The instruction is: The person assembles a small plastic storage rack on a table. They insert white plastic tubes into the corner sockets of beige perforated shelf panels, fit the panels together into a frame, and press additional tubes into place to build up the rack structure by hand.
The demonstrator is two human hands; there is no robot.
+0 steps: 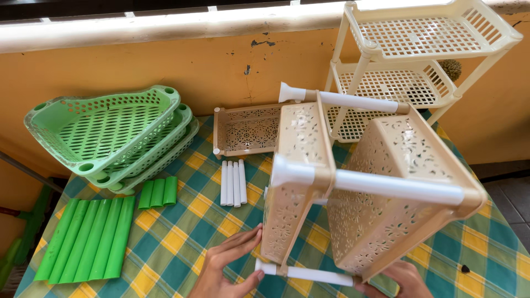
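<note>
A beige two-tier plastic rack (pixel 381 182) with perforated trays and white tube legs lies tipped on its side on the checked tablecloth (pixel 182 232). My left hand (pixel 229 265) grips the lower white tube (pixel 317 274) near its end cap, at the foot of the nearer tray. Part of my right hand (pixel 400 278) shows at the bottom edge, holding the far end of that tube under the second tray. A third beige tray (pixel 245 131) lies flat behind the rack. Several short white tubes (pixel 233 182) lie side by side beside it.
Three stacked green corner trays (pixel 110 135) sit at the left, with long green tubes (pixel 88 237) and short green tubes (pixel 158 192) in front. A cream assembled shelf rack (pixel 419 60) stands at the back right against the orange wall (pixel 221 66).
</note>
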